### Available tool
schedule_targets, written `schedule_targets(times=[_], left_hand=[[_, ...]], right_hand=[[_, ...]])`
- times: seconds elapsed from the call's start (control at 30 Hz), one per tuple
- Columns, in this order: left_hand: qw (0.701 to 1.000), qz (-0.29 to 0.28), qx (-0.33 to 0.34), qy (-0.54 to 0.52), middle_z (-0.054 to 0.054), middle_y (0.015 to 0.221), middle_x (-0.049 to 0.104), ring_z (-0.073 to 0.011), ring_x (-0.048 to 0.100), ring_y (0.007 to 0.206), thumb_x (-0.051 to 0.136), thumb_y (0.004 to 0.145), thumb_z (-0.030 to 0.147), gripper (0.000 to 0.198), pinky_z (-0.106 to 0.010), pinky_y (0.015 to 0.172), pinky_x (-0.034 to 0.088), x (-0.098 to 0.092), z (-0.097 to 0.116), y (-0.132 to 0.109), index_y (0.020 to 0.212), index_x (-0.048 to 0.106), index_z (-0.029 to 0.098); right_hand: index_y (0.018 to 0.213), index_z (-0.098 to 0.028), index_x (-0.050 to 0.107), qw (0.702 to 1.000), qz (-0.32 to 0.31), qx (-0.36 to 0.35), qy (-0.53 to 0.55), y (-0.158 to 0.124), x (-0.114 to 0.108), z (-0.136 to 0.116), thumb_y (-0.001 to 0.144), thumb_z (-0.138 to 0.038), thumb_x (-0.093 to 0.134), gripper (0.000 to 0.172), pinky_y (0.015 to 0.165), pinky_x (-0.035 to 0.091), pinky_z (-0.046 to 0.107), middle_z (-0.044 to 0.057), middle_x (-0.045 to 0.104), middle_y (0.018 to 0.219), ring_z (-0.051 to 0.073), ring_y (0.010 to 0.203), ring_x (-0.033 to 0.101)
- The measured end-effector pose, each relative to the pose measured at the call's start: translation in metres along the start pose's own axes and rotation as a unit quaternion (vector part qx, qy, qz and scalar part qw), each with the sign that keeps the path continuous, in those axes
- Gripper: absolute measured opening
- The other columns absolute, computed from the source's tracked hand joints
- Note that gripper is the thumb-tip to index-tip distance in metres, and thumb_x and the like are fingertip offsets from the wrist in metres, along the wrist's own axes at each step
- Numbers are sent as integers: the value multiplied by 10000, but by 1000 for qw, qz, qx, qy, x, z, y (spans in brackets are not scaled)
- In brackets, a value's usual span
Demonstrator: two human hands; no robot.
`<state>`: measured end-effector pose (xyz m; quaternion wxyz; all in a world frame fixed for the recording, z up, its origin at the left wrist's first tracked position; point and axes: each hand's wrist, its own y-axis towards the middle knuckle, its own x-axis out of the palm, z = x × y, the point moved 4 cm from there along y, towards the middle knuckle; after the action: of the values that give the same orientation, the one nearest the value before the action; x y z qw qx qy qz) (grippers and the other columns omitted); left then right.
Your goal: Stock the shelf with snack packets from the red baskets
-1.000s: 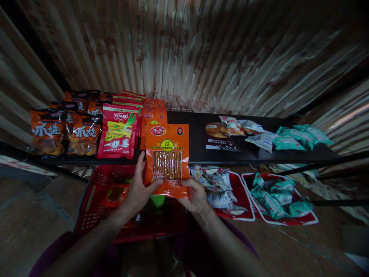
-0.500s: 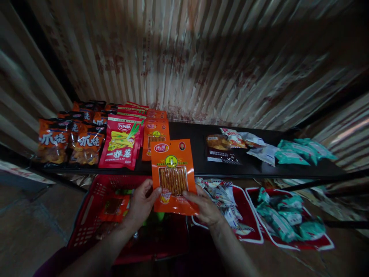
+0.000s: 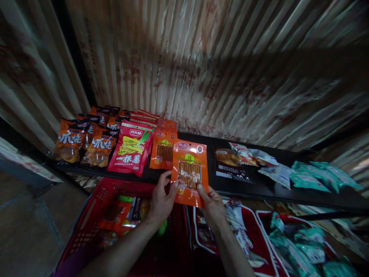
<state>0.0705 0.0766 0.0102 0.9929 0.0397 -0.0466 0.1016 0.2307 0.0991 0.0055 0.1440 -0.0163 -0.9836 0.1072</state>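
Observation:
An orange snack packet (image 3: 190, 173) with a clear window showing brown sticks is held upright between both hands, in front of the shelf edge. My left hand (image 3: 163, 198) pinches its lower left side, thumb on the front. On the lower right side, my right hand (image 3: 212, 206) grips with its thumb on the front and the fingers hidden behind. Just behind and left of it, a matching orange packet (image 3: 163, 149) fronts a row on the black shelf (image 3: 198, 139). A red snack bag (image 3: 132, 148) stands beside that row.
Black-and-orange bags (image 3: 99, 148) fill the shelf's left end. A brown packet (image 3: 230, 161), white packets (image 3: 276, 173) and teal packets (image 3: 309, 177) lie to the right. Below stand a red basket (image 3: 115, 184) with mixed packets and smaller red baskets (image 3: 253, 215). Corrugated sheeting (image 3: 184, 77) backs the shelf.
The view has shifted, so the shelf appears lower and further right. Both hands still hold the orange packet, which now sits closer to the matching row and overlaps the shelf more.

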Motion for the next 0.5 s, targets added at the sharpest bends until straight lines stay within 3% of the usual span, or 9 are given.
schedule_targets(times=[0.13, 0.3, 0.5], left_hand=[[997, 54, 34, 32, -24, 885, 645, -134, 614, 729, 498, 839, 224, 491, -285, 710, 506, -17, 0, 22, 1316, 382, 208], [984, 108, 92, 106, -62, 983, 658, -178, 619, 892, 496, 823, 184, 310, -335, 801, 512, -40, 5, 53, 1119, 584, 198], [950, 138, 146, 238, -73, 1012, 668, -204, 607, 970, 487, 826, 153, 279, -383, 885, 489, -56, 8, 62, 1061, 632, 189]], right_hand=[[847, -205, 646, 998, -30, -58, -15, 21, 25, -6, 668, -416, 744, 293, 599, 546, 329, 23, 730, 785, 234, 739, 683], [841, -191, 619, 995, -62, -75, 1, 55, 60, -12, 633, -422, 739, 333, 595, 514, 296, 2, 700, 704, 198, 682, 661], [753, -182, 595, 992, -63, -81, -73, 83, 80, -8, 619, -427, 704, 300, 571, 473, 264, -15, 654, 642, 149, 582, 601]])
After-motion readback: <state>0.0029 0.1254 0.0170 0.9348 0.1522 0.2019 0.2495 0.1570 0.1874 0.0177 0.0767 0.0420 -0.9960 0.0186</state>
